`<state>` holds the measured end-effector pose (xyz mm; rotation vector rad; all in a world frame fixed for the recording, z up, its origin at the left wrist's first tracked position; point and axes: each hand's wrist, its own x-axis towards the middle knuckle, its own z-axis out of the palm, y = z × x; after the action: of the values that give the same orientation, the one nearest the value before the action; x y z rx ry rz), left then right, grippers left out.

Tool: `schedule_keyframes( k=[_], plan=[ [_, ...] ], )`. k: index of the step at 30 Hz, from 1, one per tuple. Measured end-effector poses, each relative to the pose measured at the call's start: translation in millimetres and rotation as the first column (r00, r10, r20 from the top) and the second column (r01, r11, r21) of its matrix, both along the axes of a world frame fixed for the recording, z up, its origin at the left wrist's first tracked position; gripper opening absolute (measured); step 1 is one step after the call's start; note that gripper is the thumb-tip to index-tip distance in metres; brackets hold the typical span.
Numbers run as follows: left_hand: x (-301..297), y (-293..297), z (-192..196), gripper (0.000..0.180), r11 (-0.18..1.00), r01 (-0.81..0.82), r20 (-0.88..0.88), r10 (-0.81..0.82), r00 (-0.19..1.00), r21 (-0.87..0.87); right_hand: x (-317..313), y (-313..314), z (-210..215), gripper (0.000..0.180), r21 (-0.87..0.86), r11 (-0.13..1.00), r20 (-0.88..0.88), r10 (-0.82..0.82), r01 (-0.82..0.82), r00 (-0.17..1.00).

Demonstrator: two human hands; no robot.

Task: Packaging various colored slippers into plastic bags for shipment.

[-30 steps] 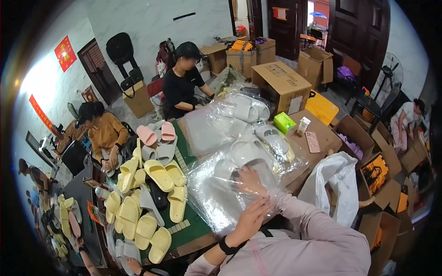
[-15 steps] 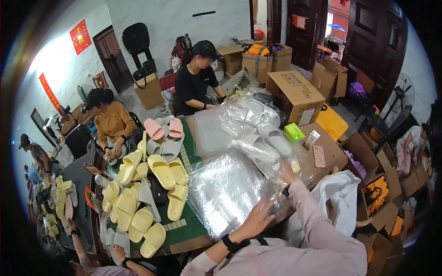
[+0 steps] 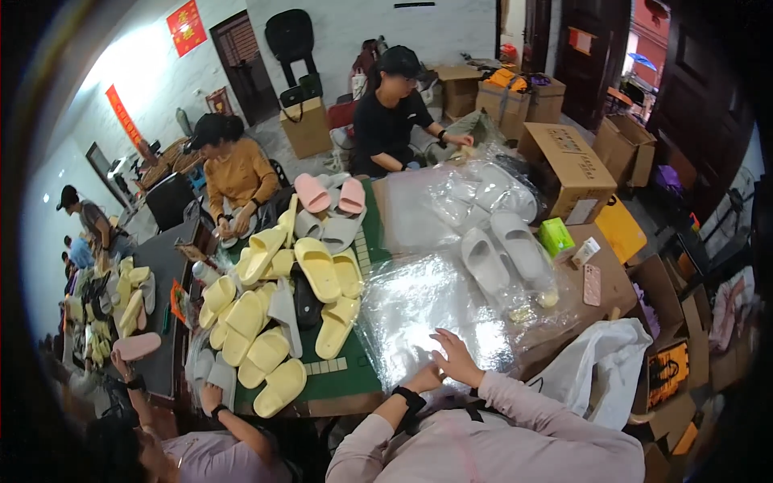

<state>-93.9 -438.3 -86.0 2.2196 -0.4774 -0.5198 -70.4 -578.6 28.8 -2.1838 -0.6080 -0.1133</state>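
Note:
A stack of clear plastic bags [image 3: 427,306] lies on the table in front of me. My right hand [image 3: 457,358] rests flat on its near edge with the fingers spread. My left hand [image 3: 424,377], with a black watch on the wrist, sits just beside it at the same edge with curled fingers; the right hand partly hides it, so its grip is unclear. Beyond the stack, a pair of grey slippers [image 3: 503,253] lies on crinkled plastic, out of reach of both hands.
Yellow, grey and pink slippers [image 3: 310,274] are piled on the green table [image 3: 342,378] to my left. A green box [image 3: 555,235], a pink phone [image 3: 592,284] and a white bag [image 3: 600,374] sit to my right. Other people work around the table, among cardboard boxes [image 3: 568,165].
My right hand has come back from the grey slippers to the near edge of the bag stack, beside my left hand. The view has tilted down towards the table.

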Motion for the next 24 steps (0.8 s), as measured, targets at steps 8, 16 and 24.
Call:
schedule_keyframes(
  k=[8,16,24],
  plan=[
    [17,105,9,0.023,0.723,-0.635,0.192,0.687,0.701,-0.27,-21,-2,-121,0.043,-0.39,0.848,-0.488,0.14,-0.359,0.861],
    [11,185,58,0.035,0.246,-0.94,0.209,0.958,0.198,-0.237,-25,0,-142,0.048,-0.423,0.832,-0.508,0.11,-0.359,0.854],
    [-53,137,72,0.039,0.403,-0.892,0.357,0.879,0.316,-0.203,-23,0,-142,0.057,-0.465,0.798,-0.575,0.058,-0.384,0.816]
  ],
)
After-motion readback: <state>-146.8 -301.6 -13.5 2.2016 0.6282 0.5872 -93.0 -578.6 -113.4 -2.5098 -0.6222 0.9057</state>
